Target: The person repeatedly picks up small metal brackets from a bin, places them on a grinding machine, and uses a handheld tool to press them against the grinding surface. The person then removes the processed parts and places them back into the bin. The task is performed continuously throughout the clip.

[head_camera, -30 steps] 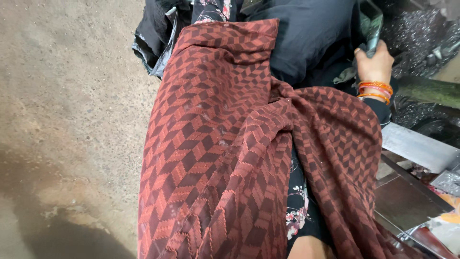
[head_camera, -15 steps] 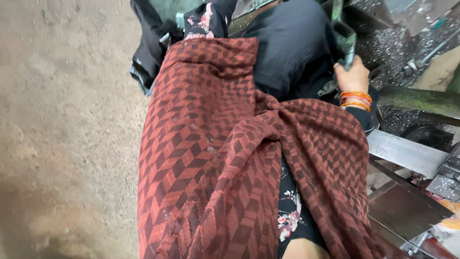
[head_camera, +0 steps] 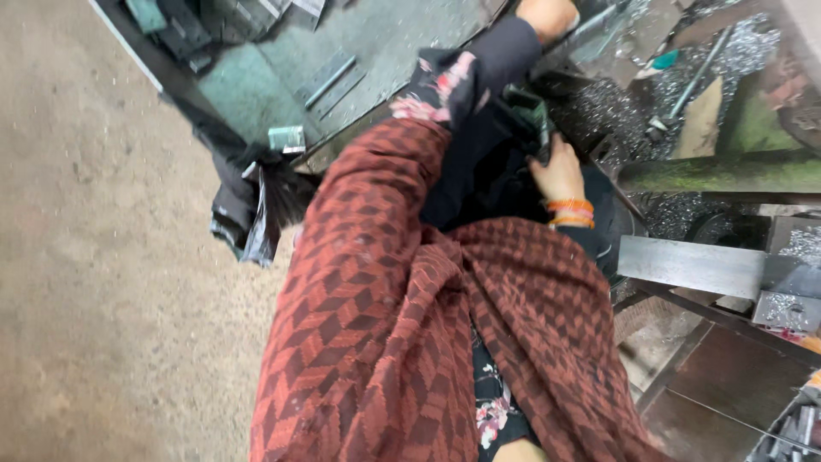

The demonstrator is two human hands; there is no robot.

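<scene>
My right hand, with orange bangles on the wrist, is closed around a dark green metal piece held against my dark clothing. A red-brown zigzag-patterned shawl hangs down my front and fills the middle of the view. A dark-clothed limb with a floral hem reaches toward the top edge and ends in bare skin. I cannot tell whether that is a hand or a foot. My left hand is not visible.
A green machine tray with flat metal strips lies at the top. Heaps of metal chips and a mossy green bar are on the right. A grey steel plate juts out below them. Concrete floor is at left, with a black bag.
The view has swung so the green tray and chip heaps now show at the top. My right hand with the green piece sits lower and more central in the view than before.
</scene>
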